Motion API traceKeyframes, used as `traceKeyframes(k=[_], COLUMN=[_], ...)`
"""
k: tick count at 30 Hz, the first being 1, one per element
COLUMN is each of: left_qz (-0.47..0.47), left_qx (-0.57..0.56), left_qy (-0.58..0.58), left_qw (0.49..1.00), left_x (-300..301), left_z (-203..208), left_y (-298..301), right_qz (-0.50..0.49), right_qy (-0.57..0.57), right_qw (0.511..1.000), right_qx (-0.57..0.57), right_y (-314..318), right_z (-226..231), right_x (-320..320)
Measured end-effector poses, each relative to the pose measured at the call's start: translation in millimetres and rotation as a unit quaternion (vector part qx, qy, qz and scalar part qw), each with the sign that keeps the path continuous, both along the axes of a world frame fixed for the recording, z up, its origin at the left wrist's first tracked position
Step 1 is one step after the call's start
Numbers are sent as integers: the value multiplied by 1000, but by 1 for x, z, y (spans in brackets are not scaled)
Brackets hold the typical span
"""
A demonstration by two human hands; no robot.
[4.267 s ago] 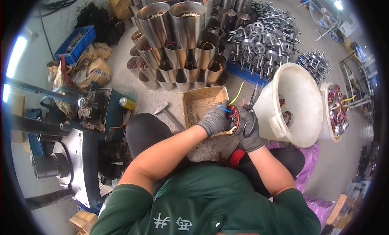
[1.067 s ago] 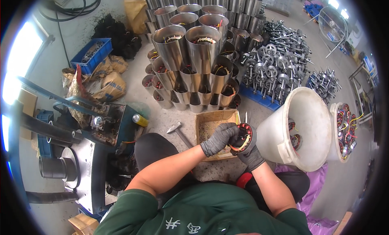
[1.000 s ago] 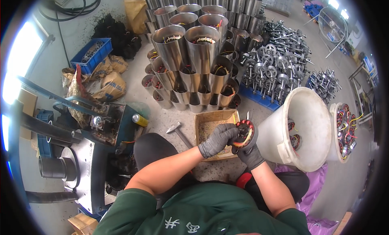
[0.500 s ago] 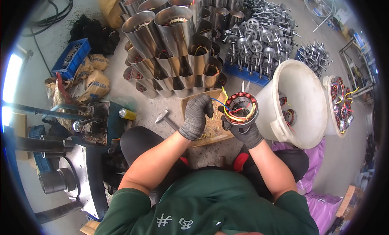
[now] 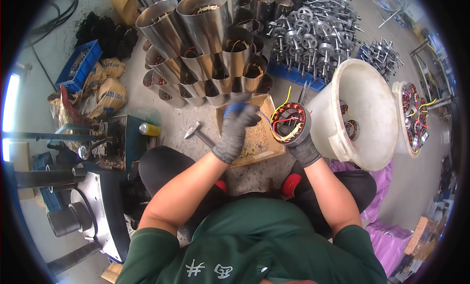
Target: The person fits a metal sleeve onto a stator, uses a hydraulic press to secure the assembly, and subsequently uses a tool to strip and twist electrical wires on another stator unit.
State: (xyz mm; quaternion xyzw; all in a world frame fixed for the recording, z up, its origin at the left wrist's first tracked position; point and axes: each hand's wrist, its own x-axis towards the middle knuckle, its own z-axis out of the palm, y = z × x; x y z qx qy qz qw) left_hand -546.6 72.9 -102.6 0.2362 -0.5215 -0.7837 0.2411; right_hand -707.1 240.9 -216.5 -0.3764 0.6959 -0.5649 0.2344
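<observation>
My right hand (image 5: 304,150), in a dark grey glove, grips a motor stator (image 5: 307,126) from below. Its ring has red-brown copper windings, pale lacing, and red, yellow and blue lead wires. Two pointed metal blades (image 5: 304,93), like scissor tips, stick up behind the ring; their other end is hidden. My left hand (image 5: 232,137), gloved alike, is left of the stator, over a shallow cardboard box (image 5: 267,149) with scraps in it. Its fingers are smeared by motion, with a blue patch beside them. A bluish wire runs from the stator toward that hand; whether the fingers hold it is unclear.
A hammer (image 5: 198,133) lies on the floor left of the box. Stacked metal cylinders (image 5: 201,26) rise ahead, beside piled rotors with shafts (image 5: 313,39). Right stands a large whitish bucket (image 5: 372,117) with stators inside. A machine (image 5: 100,210) and a yellow can (image 5: 150,129) are left.
My left hand has risen slightly and its fingers have blurred. The stator has tilted more toward the left, and its yellow wire now stands upright. My view has shifted a little.
</observation>
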Motion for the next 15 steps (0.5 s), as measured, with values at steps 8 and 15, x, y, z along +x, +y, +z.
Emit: traceKeyframes(k=[8, 15], left_qz=[-208, -113], left_qx=[-110, -69], left_qy=[-164, -106], left_qw=[958, 985], left_x=[-11, 1], left_z=[-28, -19], left_y=[12, 25], right_qz=[25, -35], right_qy=[-236, -640], right_qw=[966, 746], right_qx=[-98, -182], right_y=[-8, -12], right_z=[71, 69], right_x=[35, 33])
